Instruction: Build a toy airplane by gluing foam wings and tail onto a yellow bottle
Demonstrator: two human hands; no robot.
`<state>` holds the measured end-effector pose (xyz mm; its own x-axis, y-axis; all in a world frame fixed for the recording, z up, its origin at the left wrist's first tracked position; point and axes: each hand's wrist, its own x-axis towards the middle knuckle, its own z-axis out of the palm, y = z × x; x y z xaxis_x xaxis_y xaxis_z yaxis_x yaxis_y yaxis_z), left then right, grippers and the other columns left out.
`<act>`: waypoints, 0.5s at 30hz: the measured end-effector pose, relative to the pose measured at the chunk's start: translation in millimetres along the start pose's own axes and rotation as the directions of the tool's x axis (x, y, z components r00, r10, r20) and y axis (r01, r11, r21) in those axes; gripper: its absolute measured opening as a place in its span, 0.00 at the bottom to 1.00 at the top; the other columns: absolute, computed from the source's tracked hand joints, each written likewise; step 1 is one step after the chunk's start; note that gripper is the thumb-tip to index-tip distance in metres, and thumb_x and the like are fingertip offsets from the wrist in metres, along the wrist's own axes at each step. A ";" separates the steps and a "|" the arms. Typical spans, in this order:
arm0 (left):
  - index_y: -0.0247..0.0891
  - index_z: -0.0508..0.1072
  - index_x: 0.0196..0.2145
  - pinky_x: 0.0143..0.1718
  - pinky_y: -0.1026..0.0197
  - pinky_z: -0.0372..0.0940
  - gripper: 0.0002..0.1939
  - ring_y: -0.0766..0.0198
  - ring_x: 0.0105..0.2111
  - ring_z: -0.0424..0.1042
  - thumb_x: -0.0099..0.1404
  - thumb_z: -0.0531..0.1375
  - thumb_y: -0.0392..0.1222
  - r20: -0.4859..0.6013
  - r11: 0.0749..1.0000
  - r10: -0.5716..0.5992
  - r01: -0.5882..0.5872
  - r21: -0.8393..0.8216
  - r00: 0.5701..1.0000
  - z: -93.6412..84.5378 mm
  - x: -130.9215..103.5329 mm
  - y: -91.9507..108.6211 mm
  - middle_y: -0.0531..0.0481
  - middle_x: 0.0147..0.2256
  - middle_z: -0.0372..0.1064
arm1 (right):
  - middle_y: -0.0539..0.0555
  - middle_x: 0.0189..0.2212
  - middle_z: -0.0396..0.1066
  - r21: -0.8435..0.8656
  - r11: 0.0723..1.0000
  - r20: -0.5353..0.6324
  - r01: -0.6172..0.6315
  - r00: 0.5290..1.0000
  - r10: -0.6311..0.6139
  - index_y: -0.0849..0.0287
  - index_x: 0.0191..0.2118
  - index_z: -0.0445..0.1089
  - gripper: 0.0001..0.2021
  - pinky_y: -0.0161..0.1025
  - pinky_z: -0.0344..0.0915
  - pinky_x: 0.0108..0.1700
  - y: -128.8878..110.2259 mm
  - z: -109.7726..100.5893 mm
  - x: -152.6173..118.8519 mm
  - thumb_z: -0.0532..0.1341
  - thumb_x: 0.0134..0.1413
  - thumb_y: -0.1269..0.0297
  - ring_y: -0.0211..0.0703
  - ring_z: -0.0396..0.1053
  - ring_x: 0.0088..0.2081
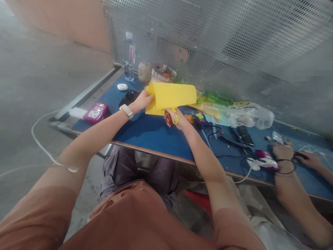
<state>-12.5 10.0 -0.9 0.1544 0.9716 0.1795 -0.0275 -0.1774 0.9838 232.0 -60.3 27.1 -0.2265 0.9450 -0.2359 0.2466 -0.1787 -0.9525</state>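
Observation:
A sheet of yellow paper (175, 95), its upper part curled over, is raised above the blue table. My left hand (144, 100), with a pale band on the wrist, grips the sheet's left edge between closed fingers. At the lower edge of the paper, my right hand (170, 117) is closed around scissors with a yellow handle loop (176, 116). The blades are hidden from view. Just left of my left hand lies a black phone (127, 98). Orange and green scraps (194, 118) are to the right of my right hand.
A water bottle (129, 57), a jar (145, 72) and a bowl (163, 73) stand along the mesh panel. A purple power socket (96, 113) sits at left, beside a white case (122, 87). Plastic bottles (217, 100), a plastic bag (248, 114) and a co-worker's hands (283, 152) are at right.

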 end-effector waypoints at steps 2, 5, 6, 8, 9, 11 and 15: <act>0.38 0.86 0.54 0.66 0.39 0.89 0.11 0.40 0.58 0.93 0.80 0.75 0.46 -0.010 0.999 -0.021 0.020 -0.040 1.000 -0.3 0.1 1.7 0.35 0.48 0.92 | 0.50 0.16 0.67 -0.013 0.999 0.027 -0.036 0.999 0.037 0.50 0.32 0.69 0.31 0.32 0.68 0.18 -0.1 -3.5 0.6 0.70 0.88 0.38 0.41 0.69 0.17; 0.39 0.86 0.56 0.69 0.38 0.88 0.13 0.38 0.62 0.92 0.77 0.75 0.42 -0.014 0.998 -0.024 0.024 -0.064 1.000 -1.7 0.1 5.4 0.36 0.52 0.93 | 0.51 0.16 0.69 -0.034 0.996 0.068 -0.086 0.994 0.088 0.50 0.33 0.69 0.34 0.34 0.71 0.19 1.0 -10.0 2.7 0.70 0.85 0.29 0.42 0.70 0.17; 0.39 0.86 0.56 0.69 0.37 0.88 0.13 0.38 0.61 0.92 0.75 0.75 0.40 -0.018 0.998 -0.037 0.036 -0.058 0.999 -2.1 0.1 6.4 0.36 0.52 0.93 | 0.51 0.16 0.69 -0.040 0.995 0.079 -0.095 0.992 0.098 0.50 0.33 0.70 0.35 0.34 0.71 0.19 1.6 -11.9 3.4 0.70 0.85 0.27 0.42 0.69 0.17; 0.38 0.86 0.52 0.68 0.37 0.88 0.11 0.38 0.58 0.93 0.73 0.74 0.36 -0.033 0.995 -0.093 0.092 -0.032 0.995 -2.2 0.2 7.5 0.35 0.52 0.93 | 0.51 0.16 0.69 -0.052 0.993 0.096 -0.102 0.990 0.107 0.50 0.33 0.70 0.37 0.34 0.69 0.18 2.3 -14.4 4.0 0.69 0.83 0.23 0.42 0.69 0.17; 0.38 0.86 0.50 0.67 0.36 0.88 0.10 0.38 0.57 0.93 0.72 0.73 0.34 -0.046 0.992 -0.130 0.129 -0.017 0.990 -2.0 0.3 7.6 0.35 0.51 0.93 | 0.51 0.16 0.68 -0.059 0.993 0.101 -0.101 0.989 0.107 0.50 0.32 0.70 0.38 0.34 0.69 0.18 2.2 -14.9 3.7 0.69 0.82 0.20 0.41 0.69 0.17; 0.37 0.86 0.46 0.64 0.36 0.88 0.07 0.38 0.54 0.93 0.70 0.72 0.32 -0.077 0.979 -0.203 0.204 0.011 0.976 -0.9 0.6 7.1 0.34 0.49 0.92 | 0.51 0.16 0.68 -0.075 0.992 0.108 -0.099 0.988 0.107 0.50 0.33 0.69 0.40 0.34 0.68 0.17 0.4 -14.7 1.9 0.69 0.78 0.16 0.42 0.69 0.17; 0.38 0.85 0.44 0.59 0.39 0.89 0.08 0.39 0.53 0.93 0.68 0.72 0.33 -0.100 0.962 -0.265 0.269 0.037 0.959 0.3 0.8 5.3 0.34 0.46 0.91 | 0.51 0.16 0.68 -0.094 0.989 0.096 -0.112 0.988 0.121 0.48 0.34 0.68 0.41 0.35 0.68 0.17 -6.7 -12.0 -3.8 0.70 0.73 0.12 0.42 0.69 0.17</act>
<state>-12.2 9.8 4.5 0.0563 0.9945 -0.0881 0.0521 0.0852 0.9950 242.6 -59.4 36.7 -0.2841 0.8859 -0.3667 0.3581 -0.2567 -0.8977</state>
